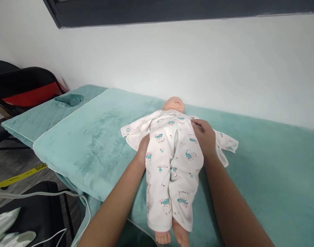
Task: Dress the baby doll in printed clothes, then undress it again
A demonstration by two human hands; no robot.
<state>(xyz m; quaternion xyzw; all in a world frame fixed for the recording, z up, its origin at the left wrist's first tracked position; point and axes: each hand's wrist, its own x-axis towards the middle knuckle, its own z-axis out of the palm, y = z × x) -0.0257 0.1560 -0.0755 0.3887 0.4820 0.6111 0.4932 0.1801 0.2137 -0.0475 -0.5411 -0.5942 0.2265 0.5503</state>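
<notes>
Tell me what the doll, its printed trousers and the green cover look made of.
Doll: probably vinyl or similar plastic, smooth, with molded toes. Printed trousers: likely cotton knit, matte and softly creased. Green cover: seemingly plush fabric, velvety, with patchy brushed-nap shading.

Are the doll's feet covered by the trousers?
No, both bare feet stick out of the white printed trousers.

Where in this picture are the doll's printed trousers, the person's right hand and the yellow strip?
Printed trousers [184, 164]: head view, front of the leg on the picture's right.
Right hand [206, 137]: head view, back of the hand.
Yellow strip [20, 177]: head view, midway along its visible length.
</notes>
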